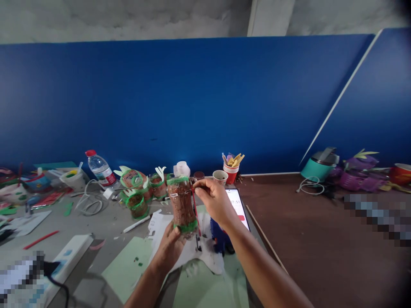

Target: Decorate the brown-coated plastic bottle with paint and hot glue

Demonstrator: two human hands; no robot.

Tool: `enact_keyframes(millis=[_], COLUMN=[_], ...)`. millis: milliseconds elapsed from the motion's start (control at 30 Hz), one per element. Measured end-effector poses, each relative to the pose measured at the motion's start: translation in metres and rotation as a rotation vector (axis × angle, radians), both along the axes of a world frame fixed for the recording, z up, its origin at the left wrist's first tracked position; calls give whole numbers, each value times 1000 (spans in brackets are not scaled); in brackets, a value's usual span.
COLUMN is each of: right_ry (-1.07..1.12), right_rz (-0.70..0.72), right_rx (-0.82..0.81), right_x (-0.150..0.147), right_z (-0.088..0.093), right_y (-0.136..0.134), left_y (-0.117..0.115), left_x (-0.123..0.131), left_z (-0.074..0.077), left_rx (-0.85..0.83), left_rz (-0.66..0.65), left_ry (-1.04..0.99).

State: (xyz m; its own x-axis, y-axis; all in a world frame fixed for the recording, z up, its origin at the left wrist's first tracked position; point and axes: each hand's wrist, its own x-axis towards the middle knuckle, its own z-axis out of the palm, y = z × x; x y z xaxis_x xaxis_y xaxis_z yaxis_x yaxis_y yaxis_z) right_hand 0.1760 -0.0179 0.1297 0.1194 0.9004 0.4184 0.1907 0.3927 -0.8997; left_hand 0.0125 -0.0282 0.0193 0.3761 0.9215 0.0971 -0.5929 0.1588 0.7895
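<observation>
A clear plastic bottle piece point(182, 205), coloured brown in the middle with green bands at both ends, is held up at a slight tilt. My left hand point(171, 241) grips it around its lower end. At the bottle's upper right side, my right hand point(212, 199) is closed in a pinch on a thin red strip point(196, 212), which hangs down along the bottle's side. What the strip's lower end touches is unclear. Beneath lie a white sheet point(205, 261) and a dark blue object point(220, 239), partly hidden by my right forearm.
Similar brown-and-green pots point(137, 205) stand at the left rear, near a red-capped water bottle point(101, 169). Behind my right hand are a white cup point(220, 176) and a red cup of tools point(231, 171). A phone point(237, 207) lies right; a power strip point(69, 261) lies left.
</observation>
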Motion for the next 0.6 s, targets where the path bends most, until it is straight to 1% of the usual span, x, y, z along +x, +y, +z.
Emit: enact_keyframes(millis=[100, 200, 367, 600], right_ry=[-113, -170, -175, -150], right_rz=[-22, -56, -32, -73], right_rx=[34, 85, 92, 91], right_x=[-3, -6, -6, -6], right_z=[0, -3, -4, -1], right_y=[-3, -3, -2, -4], left_y=[-1, -2, -1, 0], left_x=[1, 2, 2, 0], left_z=[3, 6, 8, 3], left_rx=[-15, -21, 3, 12], left_rz=[24, 34, -2, -10], left_ry=[-9, -8, -1, -14])
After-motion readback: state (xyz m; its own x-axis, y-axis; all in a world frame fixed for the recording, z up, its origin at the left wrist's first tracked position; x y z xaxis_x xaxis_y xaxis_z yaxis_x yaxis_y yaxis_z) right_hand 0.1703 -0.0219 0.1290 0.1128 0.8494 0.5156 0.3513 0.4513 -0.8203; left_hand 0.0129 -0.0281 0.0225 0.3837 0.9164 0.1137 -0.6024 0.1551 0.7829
